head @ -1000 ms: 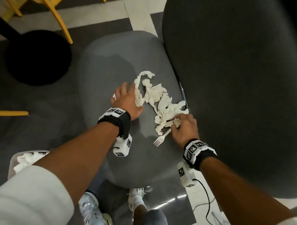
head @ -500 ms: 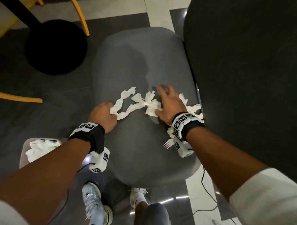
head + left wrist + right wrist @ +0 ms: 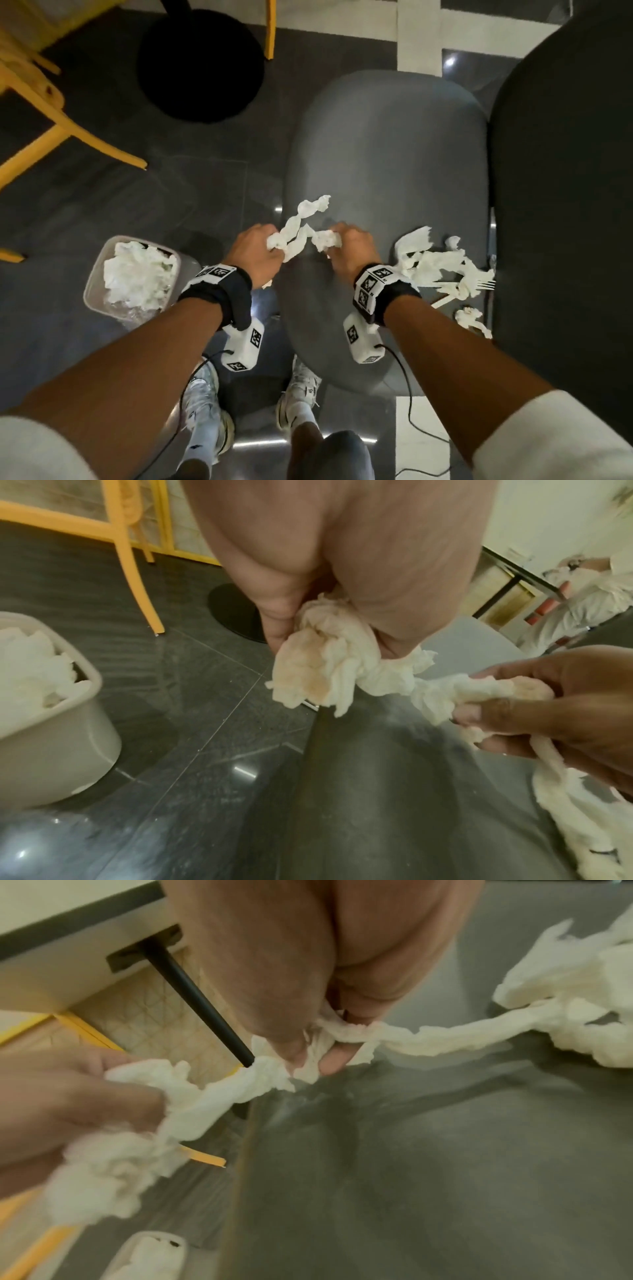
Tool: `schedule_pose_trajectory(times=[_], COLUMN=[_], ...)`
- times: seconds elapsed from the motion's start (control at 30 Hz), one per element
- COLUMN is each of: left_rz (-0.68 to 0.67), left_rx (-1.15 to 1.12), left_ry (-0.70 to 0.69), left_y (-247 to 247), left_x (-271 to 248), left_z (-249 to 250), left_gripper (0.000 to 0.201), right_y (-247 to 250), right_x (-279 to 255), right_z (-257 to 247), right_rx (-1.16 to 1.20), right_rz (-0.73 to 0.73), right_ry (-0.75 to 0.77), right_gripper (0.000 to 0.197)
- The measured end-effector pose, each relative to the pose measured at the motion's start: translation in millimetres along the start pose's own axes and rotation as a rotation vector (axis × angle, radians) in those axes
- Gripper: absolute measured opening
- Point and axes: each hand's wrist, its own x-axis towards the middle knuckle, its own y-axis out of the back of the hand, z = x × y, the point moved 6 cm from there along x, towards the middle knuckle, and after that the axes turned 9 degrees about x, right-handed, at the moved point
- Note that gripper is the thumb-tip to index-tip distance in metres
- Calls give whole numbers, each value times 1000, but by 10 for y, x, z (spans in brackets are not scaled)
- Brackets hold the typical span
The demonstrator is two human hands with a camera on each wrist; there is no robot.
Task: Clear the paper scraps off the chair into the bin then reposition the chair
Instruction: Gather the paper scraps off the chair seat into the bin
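At the chair's (image 3: 387, 144) left edge, my left hand (image 3: 255, 251) and right hand (image 3: 349, 253) both clutch a paper strip (image 3: 298, 228), the bin (image 3: 94, 277) lying just leftward.

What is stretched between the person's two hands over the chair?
A twisted strip of white paper spans from the left hand to the right hand, each gripping an end; the head view and both wrist views show it.

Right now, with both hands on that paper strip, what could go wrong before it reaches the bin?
1. The left hand and right hand grip one twisted paper strip that trails back to the loose pile; carrying it over could drag scraps onto the floor, or tear it.
2. A white fork lies tangled in that pile and may get binned.
3. The bin already looks heaped, so more paper may spill.
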Motion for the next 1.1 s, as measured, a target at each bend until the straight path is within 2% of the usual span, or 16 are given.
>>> schedule_pose_trajectory(times=[0.17, 0.23, 0.3, 0.37, 0.43, 0.5, 0.57, 0.7, 0.77, 0.9, 1.0, 1.1], left_rz=[14, 7, -18, -39, -55, -65, -67, -63, -51, -82, -60, 4], left_rx=[-163, -212, -276, -309, -328, -348, -348, -365, -386, -455, -489, -489], left_ry=[105, 138, 167, 177, 191, 198, 186, 181, 182, 211, 263, 338], left_y=[211, 272, 286, 270, 220, 169, 121, 80, 99, 185, 294, 385], left_x=[-194, -278, -365, -425, -466, -503, -524, -537, -527, -525, -504, -496], left_z=[-512, -760, -993, -1165, -1287, -1346, -1348, -1281, -1266, -1458, -1849, -2468], left_gripper=[8, 9, 7, 11, 16, 18, 18, 18, 18, 22, 27, 29], right_y=[-475, -706, -919, -1021, -993, -899, -816, -861, -939, -1322, -1828, -2450], right_x=[-20, 1, 11, -13, -51, -116, -202, -256, -216, -65, 103, 283], right_z=[-853, -1185, -1362, -1332, -1098, -734, -433, -284, -356, -768, -1198, -1647], right_rx=[195, 141, -49, -372, -619, -675, -524, -410, -324, -38, 119, 206], right_rz=[76, 83, 56, 44, 43, 22, -3, -34, -24, 23, -14, -55], right_ry=[60, 128, 164, 156, 66, -109, -231, -154, -144, -120, -103, -76], right_gripper=[29, 29, 37, 45, 46, 49, 51, 53, 44, 27, 30, 34])
